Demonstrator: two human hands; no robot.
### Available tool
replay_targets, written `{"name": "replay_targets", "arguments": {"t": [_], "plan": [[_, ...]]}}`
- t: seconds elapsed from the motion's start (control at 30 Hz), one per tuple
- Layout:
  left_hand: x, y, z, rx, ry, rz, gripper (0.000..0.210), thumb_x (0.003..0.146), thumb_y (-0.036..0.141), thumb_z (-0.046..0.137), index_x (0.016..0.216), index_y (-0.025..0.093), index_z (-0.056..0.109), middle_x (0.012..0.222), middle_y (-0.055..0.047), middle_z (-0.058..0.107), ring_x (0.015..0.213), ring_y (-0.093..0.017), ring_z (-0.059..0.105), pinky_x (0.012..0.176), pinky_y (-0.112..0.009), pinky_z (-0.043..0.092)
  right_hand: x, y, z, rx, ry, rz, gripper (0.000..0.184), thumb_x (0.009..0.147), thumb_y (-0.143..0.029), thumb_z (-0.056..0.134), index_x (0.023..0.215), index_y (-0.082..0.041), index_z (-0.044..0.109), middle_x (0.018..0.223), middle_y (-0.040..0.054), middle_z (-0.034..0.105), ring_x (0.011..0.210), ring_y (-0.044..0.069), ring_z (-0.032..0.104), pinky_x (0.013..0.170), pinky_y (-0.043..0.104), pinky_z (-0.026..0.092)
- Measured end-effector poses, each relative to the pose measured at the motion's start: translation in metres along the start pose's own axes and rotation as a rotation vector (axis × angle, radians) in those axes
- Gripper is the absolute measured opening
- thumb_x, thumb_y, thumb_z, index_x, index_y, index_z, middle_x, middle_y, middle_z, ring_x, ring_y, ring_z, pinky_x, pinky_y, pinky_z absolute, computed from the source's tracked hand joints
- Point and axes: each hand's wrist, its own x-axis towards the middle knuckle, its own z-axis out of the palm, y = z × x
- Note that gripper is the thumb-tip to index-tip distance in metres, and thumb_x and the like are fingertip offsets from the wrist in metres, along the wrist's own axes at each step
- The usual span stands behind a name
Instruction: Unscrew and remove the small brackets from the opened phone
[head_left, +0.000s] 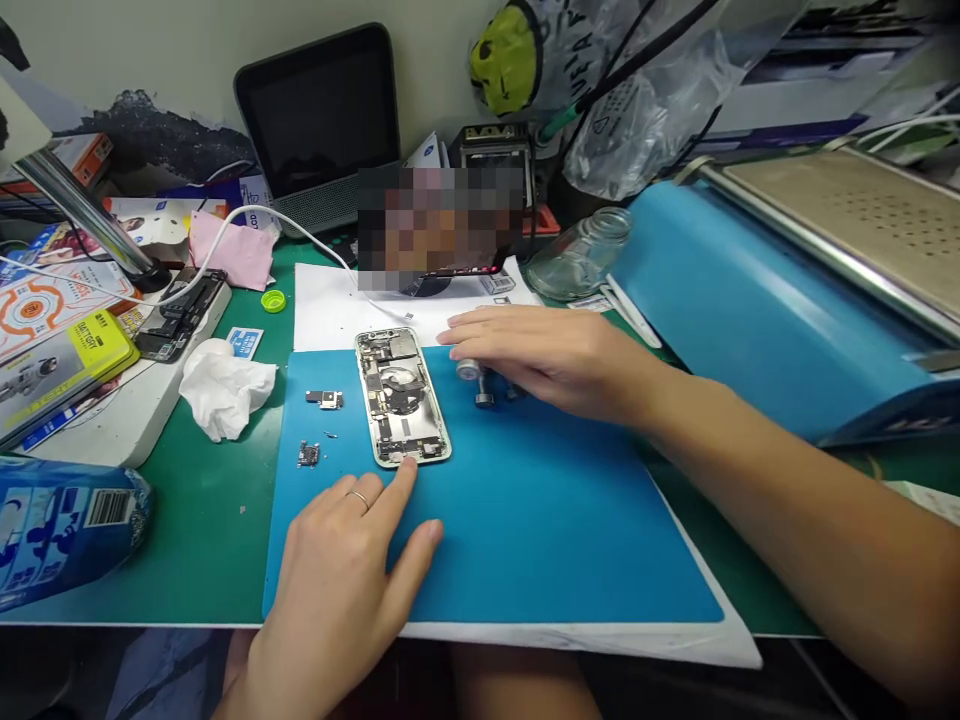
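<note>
An opened smartphone (411, 412) with its inner parts bare lies on the blue mat (540, 520). My left hand (341, 560) rests its index fingertip on the phone's lower edge; the thumb is spread away and nothing is held. To the right of the phone, my right hand (555, 355) hovers with fingers stretched out over several small metal, knob-ended pieces (484, 394). The palm partly hides them, and I cannot tell whether it touches them. Left of the phone lie a small bracket-like part (325, 400) and a small circuit-board piece (308, 454), with tiny bits nearby.
Behind the phone are a white sheet (330, 305) and a propped device with a blurred screen (442, 230). A glass jar (581, 255) lies on its side. Crumpled tissue (227, 390), a blue packet (71, 530) and boxes (71, 370) stand left; a rolled blue mat (735, 310) flanks the right.
</note>
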Motion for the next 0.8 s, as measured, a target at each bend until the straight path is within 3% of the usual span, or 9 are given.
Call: {"name": "replay_targets", "arguments": {"t": [0.17, 0.3, 0.43, 0.57, 0.67, 0.8], "plan": [[0.004, 0.000, -0.002, 0.005, 0.000, -0.002, 0.043, 0.110, 0.042, 0.045, 0.137, 0.016, 0.064, 0.081, -0.003, 0.067, 0.072, -0.021, 0.065, 0.064, -0.034, 0.053, -0.011, 0.016, 0.017, -0.063, -0.206, -0.014, 0.033, 0.098, -0.008, 0.050, 0.115, -0.020, 0.075, 0.136, 0.0077, 0.071, 0.136, 0.027, 0.063, 0.111, 0.047, 0.060], [0.002, -0.002, -0.001, 0.000, 0.026, 0.010, 0.044, 0.110, 0.044, 0.044, 0.139, 0.017, 0.063, 0.082, -0.002, 0.068, 0.072, -0.020, 0.065, 0.067, -0.031, 0.052, -0.013, 0.012, 0.009, -0.066, -0.231, 0.061, 0.037, 0.101, -0.011, 0.044, 0.124, -0.018, 0.072, 0.144, 0.0107, 0.066, 0.137, 0.027, 0.063, 0.114, 0.046, 0.057], [0.000, -0.004, 0.001, -0.002, 0.029, 0.020, 0.044, 0.110, 0.044, 0.046, 0.140, 0.017, 0.063, 0.084, -0.003, 0.068, 0.074, -0.019, 0.065, 0.067, -0.031, 0.049, -0.014, 0.009, -0.016, -0.057, -0.207, 0.222, 0.035, 0.104, -0.024, 0.041, 0.118, -0.019, 0.074, 0.121, 0.0106, 0.077, 0.114, 0.028, 0.073, 0.099, 0.044, 0.060], [0.001, -0.005, -0.001, -0.012, 0.032, 0.028, 0.044, 0.110, 0.043, 0.046, 0.139, 0.015, 0.064, 0.082, -0.002, 0.067, 0.073, -0.020, 0.064, 0.065, -0.031, 0.047, -0.016, 0.012, -0.037, 0.028, -0.440, 0.396, 0.029, 0.100, -0.026, 0.045, 0.106, -0.022, 0.073, 0.101, 0.0063, 0.079, 0.086, 0.024, 0.074, 0.074, 0.036, 0.055], [0.002, -0.005, -0.002, -0.024, 0.020, 0.026, 0.043, 0.110, 0.043, 0.047, 0.139, 0.016, 0.064, 0.081, -0.001, 0.065, 0.073, -0.019, 0.064, 0.063, -0.031, 0.045, -0.017, 0.014, -0.039, 0.118, -0.558, 0.446, 0.030, 0.099, -0.029, 0.045, 0.115, -0.023, 0.069, 0.101, 0.0056, 0.077, 0.079, 0.021, 0.071, 0.068, 0.032, 0.052], [0.002, -0.005, -0.001, -0.048, 0.022, 0.022, 0.042, 0.110, 0.042, 0.048, 0.140, 0.017, 0.062, 0.080, 0.000, 0.065, 0.073, -0.018, 0.063, 0.064, -0.030, 0.045, -0.015, 0.011, -0.031, 0.114, -0.628, 0.466, 0.038, 0.100, -0.030, 0.042, 0.129, -0.024, 0.065, 0.113, 0.0085, 0.075, 0.089, 0.023, 0.071, 0.073, 0.032, 0.051]]}}
